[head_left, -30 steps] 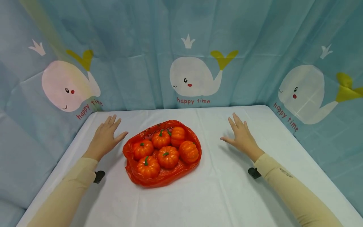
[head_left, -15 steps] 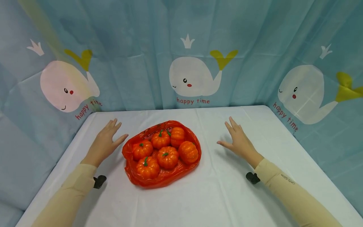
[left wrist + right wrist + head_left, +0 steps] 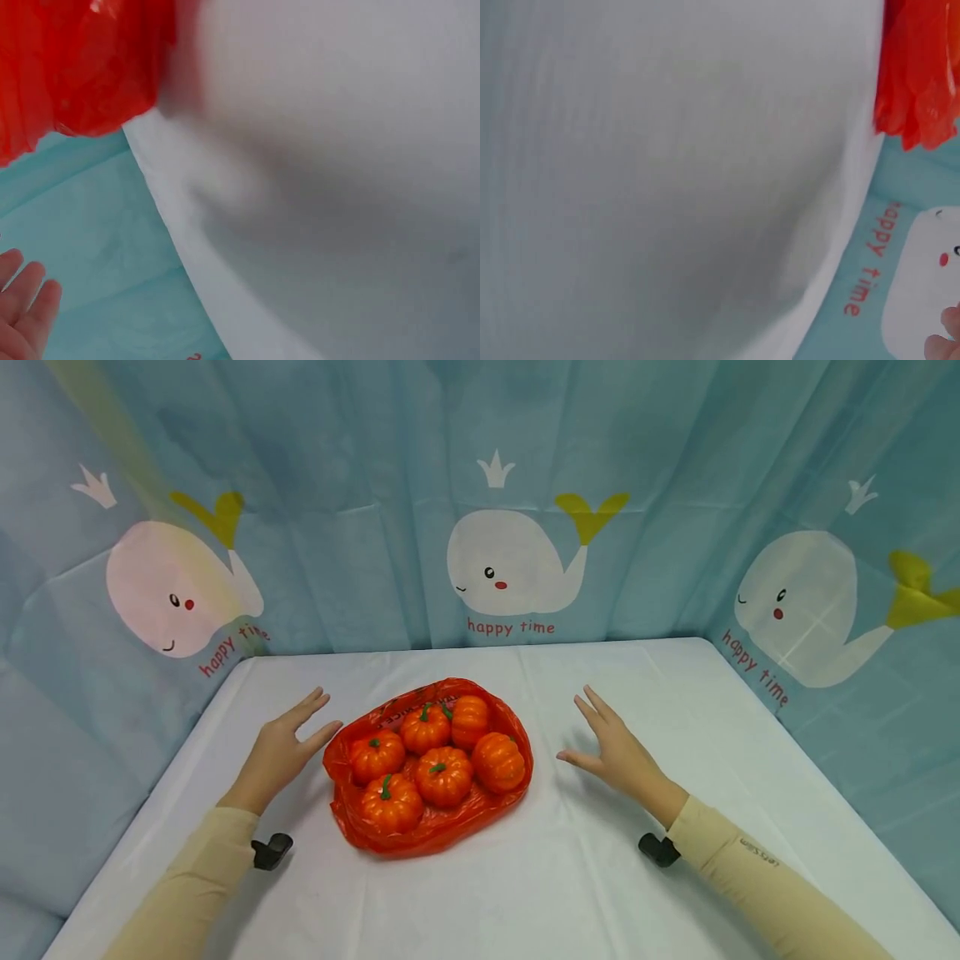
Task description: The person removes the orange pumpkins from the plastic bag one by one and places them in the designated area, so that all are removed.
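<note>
A red plastic bag (image 3: 450, 839) lies opened out on the table, its edge rolled into a low rim. Inside it sit several small orange pumpkins (image 3: 444, 776) with green stems. My left hand (image 3: 276, 760) hovers just left of the bag, fingers extended and thumb tip close to the bag's rim. To the right of the bag, farther off, my right hand (image 3: 618, 758) hangs over the table with fingers spread and thumb pointing at the bag. Both hands hold nothing. The left wrist view catches the bag's side (image 3: 105, 67) and a few fingertips (image 3: 41, 307).
A white cloth covers the table (image 3: 480, 910). Behind it and along both sides hangs a blue curtain (image 3: 337, 568) printed with whales and "happy time". A small black device (image 3: 272, 852) sits under the left wrist, another black device (image 3: 659, 850) under the right.
My right hand has moved left toward the bag and slightly nearer to me. My left hand has turned a little, its fingers now closer together. The bag and pumpkins stay put.
</note>
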